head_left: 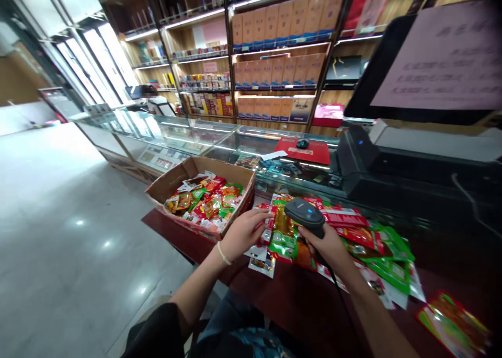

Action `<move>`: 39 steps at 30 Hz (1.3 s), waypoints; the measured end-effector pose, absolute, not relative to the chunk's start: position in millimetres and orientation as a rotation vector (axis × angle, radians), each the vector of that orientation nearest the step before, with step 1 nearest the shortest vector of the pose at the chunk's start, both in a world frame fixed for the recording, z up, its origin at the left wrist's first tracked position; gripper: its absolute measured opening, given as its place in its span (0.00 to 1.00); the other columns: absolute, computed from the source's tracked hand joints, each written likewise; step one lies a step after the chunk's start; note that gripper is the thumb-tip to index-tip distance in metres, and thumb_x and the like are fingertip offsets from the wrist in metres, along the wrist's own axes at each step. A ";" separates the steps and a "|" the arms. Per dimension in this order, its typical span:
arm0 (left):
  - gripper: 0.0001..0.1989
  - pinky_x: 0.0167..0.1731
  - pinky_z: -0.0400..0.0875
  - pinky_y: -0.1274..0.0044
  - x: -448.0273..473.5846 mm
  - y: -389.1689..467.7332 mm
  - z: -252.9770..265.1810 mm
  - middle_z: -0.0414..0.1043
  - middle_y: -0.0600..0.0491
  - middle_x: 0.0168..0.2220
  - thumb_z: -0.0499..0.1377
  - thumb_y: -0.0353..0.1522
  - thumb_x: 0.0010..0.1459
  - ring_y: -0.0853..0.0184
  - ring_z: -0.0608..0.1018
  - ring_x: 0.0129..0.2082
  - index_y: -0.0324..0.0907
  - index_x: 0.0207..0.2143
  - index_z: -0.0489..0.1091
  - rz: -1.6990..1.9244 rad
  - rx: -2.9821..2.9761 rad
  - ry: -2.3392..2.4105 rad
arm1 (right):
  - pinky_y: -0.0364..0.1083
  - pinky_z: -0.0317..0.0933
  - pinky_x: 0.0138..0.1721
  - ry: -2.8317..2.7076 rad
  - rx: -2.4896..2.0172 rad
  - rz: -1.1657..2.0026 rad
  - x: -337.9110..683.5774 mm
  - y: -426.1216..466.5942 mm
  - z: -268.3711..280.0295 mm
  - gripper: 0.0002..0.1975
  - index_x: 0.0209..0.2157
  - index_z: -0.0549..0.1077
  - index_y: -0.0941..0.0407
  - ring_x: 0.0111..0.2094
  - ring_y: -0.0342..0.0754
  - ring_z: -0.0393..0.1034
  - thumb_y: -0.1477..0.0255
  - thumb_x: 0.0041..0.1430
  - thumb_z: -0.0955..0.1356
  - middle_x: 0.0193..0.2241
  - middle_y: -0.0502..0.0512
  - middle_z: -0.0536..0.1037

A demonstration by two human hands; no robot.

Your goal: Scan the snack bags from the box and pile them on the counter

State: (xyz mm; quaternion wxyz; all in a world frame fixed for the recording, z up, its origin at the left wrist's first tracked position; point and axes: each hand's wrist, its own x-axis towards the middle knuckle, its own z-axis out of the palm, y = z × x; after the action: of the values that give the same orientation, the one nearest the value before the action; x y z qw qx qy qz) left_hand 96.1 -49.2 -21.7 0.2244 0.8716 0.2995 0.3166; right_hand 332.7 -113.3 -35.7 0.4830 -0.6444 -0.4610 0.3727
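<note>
My right hand is closed around a black handheld barcode scanner with a small blue light on top. The scanner's head hangs over a pile of snack packets, and its cable runs down along my forearm. Just below the head lies a green-edged snack packet with brown contents. My left hand, with a pale band at the wrist, reaches the pile's left side. Its fingers are stretched out, their tips on a red snack packet. More red packets and green packets overlap to the right.
Left of the pile stands an open cardboard box holding many packets. A single packet lies at the lower right. Behind are a glass counter, a red mat with a mouse, and a dark monitor. Someone sits farther back.
</note>
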 end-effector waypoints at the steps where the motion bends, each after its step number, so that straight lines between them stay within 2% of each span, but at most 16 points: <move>1: 0.17 0.56 0.66 0.69 85.6 -47.9 -13.2 0.70 0.49 0.54 0.51 0.33 0.64 0.63 0.72 0.54 0.48 0.53 0.69 0.896 2.409 0.850 | 0.44 0.52 0.15 -1.139 -1.575 0.937 326.3 -108.0 -32.4 0.19 0.31 0.72 0.55 0.12 0.44 0.58 0.56 0.44 0.73 0.10 0.46 0.65; 6: 0.15 0.53 0.68 0.67 25.6 -23.4 -1.3 0.74 0.49 0.50 0.51 0.34 0.64 0.61 0.74 0.50 0.46 0.50 0.70 1.027 2.350 1.162 | 0.44 0.51 0.14 -1.224 -1.612 1.042 291.4 -79.5 -20.1 0.16 0.27 0.69 0.54 0.11 0.43 0.57 0.57 0.44 0.72 0.09 0.45 0.64; 12: 0.14 0.48 0.69 0.70 -20.6 6.0 -11.8 0.75 0.50 0.46 0.53 0.37 0.63 0.62 0.76 0.44 0.46 0.49 0.72 1.050 2.260 1.410 | 0.43 0.53 0.16 -1.360 -1.548 0.990 260.3 -49.1 -20.3 0.14 0.31 0.72 0.55 0.13 0.43 0.58 0.60 0.47 0.71 0.12 0.45 0.67; 16: 0.16 0.50 0.67 0.70 -29.8 35.2 -13.7 0.74 0.49 0.47 0.53 0.38 0.62 0.60 0.75 0.47 0.45 0.49 0.71 0.909 2.320 1.378 | 0.42 0.54 0.16 -1.373 -1.557 0.953 252.4 -34.3 -27.2 0.16 0.34 0.73 0.55 0.16 0.44 0.62 0.60 0.46 0.72 0.17 0.48 0.73; 20: 0.17 0.52 0.65 0.69 -25.5 87.3 -23.9 0.74 0.46 0.48 0.59 0.36 0.56 0.57 0.75 0.48 0.44 0.48 0.72 0.557 2.427 1.202 | 0.43 0.53 0.15 -1.365 -1.578 0.991 251.8 -22.6 -34.6 0.16 0.33 0.72 0.55 0.12 0.43 0.58 0.58 0.49 0.71 0.13 0.46 0.68; 23: 0.24 0.51 0.66 0.70 -13.4 123.8 -42.4 0.71 0.42 0.51 0.65 0.34 0.45 0.54 0.75 0.49 0.42 0.48 0.72 0.200 2.491 1.047 | 0.44 0.54 0.15 -1.343 -1.544 1.012 253.9 -14.5 -41.7 0.16 0.33 0.71 0.54 0.12 0.44 0.59 0.57 0.50 0.70 0.12 0.45 0.67; 26: 0.36 0.54 0.62 0.67 -0.5 145.0 -65.6 0.63 0.36 0.59 0.69 0.34 0.37 0.48 0.69 0.56 0.39 0.53 0.68 -0.014 2.597 0.993 | 0.44 0.56 0.16 -1.319 -1.530 1.005 258.2 -7.7 -50.8 0.17 0.34 0.69 0.54 0.13 0.45 0.61 0.56 0.50 0.70 0.12 0.45 0.67; 29: 0.45 0.58 0.56 0.64 4.9 154.0 -85.2 0.56 0.31 0.62 0.70 0.39 0.34 0.44 0.61 0.61 0.35 0.56 0.63 -0.093 2.660 0.962 | 0.44 0.55 0.15 -1.283 -1.526 1.020 263.8 -3.5 -58.9 0.17 0.33 0.68 0.54 0.12 0.45 0.60 0.55 0.50 0.70 0.12 0.45 0.67; 31: 0.47 0.58 0.56 0.65 4.0 157.3 -93.2 0.54 0.30 0.62 0.70 0.43 0.33 0.44 0.60 0.62 0.34 0.57 0.63 -0.117 2.640 0.966 | 0.44 0.55 0.15 -1.280 -1.516 1.026 267.4 -2.1 -62.0 0.17 0.33 0.68 0.53 0.12 0.45 0.60 0.54 0.51 0.70 0.11 0.44 0.66; 35: 0.42 0.55 0.60 0.68 1.4 160.8 -95.0 0.61 0.34 0.60 0.69 0.42 0.34 0.48 0.66 0.59 0.36 0.54 0.66 -0.087 2.570 0.985 | 0.43 0.56 0.16 -1.296 -1.502 1.008 272.5 -1.6 -61.5 0.18 0.34 0.68 0.53 0.13 0.45 0.61 0.54 0.51 0.70 0.12 0.44 0.67; 37: 0.35 0.52 0.63 0.70 2.1 160.1 -88.8 0.69 0.39 0.55 0.68 0.39 0.36 0.51 0.71 0.54 0.39 0.50 0.70 -0.091 2.553 1.021 | 0.43 0.55 0.16 -1.296 -1.498 1.000 274.1 -2.9 -58.1 0.18 0.34 0.69 0.54 0.13 0.45 0.62 0.54 0.51 0.70 0.13 0.45 0.68; 39: 0.24 0.47 0.66 0.72 2.6 158.1 -78.0 0.76 0.44 0.46 0.65 0.36 0.41 0.53 0.76 0.47 0.43 0.45 0.73 -0.110 2.554 1.106 | 0.44 0.56 0.17 -1.302 -1.496 0.992 275.4 -5.7 -52.6 0.18 0.34 0.70 0.54 0.13 0.45 0.62 0.55 0.51 0.70 0.13 0.45 0.68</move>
State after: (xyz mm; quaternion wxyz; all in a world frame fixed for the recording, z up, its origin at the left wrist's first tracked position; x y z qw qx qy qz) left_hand 2.6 158.1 -78.0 0.1773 0.9024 0.3908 -0.0388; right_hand 275.4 -5.7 -52.6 0.4456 -0.6040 -0.5257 0.4004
